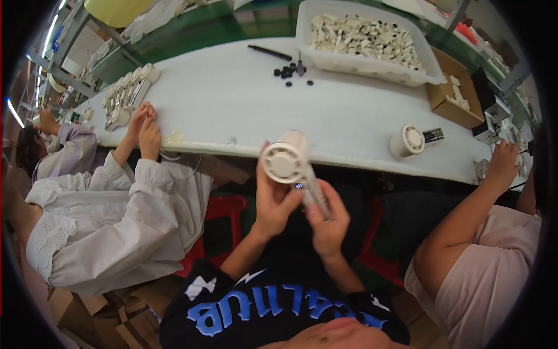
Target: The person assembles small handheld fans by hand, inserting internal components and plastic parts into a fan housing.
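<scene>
I hold a cream-white handheld device, which looks like a small handheld fan (283, 163), just in front of the table's near edge. Its round head has a ring of vent openings, and a small lit display shows where the handle begins. My left hand (272, 203) wraps the head's left side and underside, with the thumb close to the display. Closed round the lower handle is my right hand (329, 224). The handle slants down to the right, its inner side partly uncovered. Both palms and some fingers are hidden behind the device.
On the white table (215, 93) stand another fan (407, 141) at right and a row of fans (129, 87) at left. Farther back are black caps (285, 72), a black stick (269, 52), a parts-filled tub (372, 71) and a cardboard box (450, 103). Co-workers sit on both sides.
</scene>
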`<state>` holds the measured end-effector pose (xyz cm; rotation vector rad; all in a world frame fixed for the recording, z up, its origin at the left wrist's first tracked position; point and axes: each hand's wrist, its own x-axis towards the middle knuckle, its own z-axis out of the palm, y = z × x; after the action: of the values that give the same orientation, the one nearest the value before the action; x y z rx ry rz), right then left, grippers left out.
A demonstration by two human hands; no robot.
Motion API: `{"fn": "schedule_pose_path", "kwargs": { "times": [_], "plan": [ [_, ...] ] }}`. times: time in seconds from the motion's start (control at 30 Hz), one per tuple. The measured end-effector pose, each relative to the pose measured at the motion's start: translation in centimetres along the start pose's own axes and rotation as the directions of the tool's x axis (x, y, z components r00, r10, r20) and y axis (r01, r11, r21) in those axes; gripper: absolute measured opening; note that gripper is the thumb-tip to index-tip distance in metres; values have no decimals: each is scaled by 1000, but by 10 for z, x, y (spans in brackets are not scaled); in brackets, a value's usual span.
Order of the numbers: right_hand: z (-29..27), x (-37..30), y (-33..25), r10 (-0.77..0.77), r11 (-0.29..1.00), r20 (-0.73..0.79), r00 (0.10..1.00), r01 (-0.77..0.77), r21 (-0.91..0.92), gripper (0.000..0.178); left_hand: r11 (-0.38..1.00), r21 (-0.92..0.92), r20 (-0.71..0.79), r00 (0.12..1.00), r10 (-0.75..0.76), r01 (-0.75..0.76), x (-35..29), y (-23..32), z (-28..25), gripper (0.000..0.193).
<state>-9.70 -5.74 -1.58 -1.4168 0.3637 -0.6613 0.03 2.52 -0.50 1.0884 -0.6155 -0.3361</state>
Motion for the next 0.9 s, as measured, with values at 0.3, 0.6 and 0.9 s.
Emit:
{"fn": "schedule_pose_path", "kwargs": {
  "times": [0.3, 0.6, 0.9],
  "plan": [
    [1, 29, -10, -74, 997, 382, 921, 56, 56, 51, 962, -47, -131, 953, -272, 268, 44, 30, -51, 63],
    [-64, 32, 0, 70, 986, 70, 995, -79, 144, 36, 998, -48, 57, 997, -44, 47, 60, 30, -66, 77],
    [-76, 34, 3, 59, 982, -9, 998, -57, 182, 31, 996, -79, 77, 997, -23, 29, 54, 38, -71, 100]
  ]
}}
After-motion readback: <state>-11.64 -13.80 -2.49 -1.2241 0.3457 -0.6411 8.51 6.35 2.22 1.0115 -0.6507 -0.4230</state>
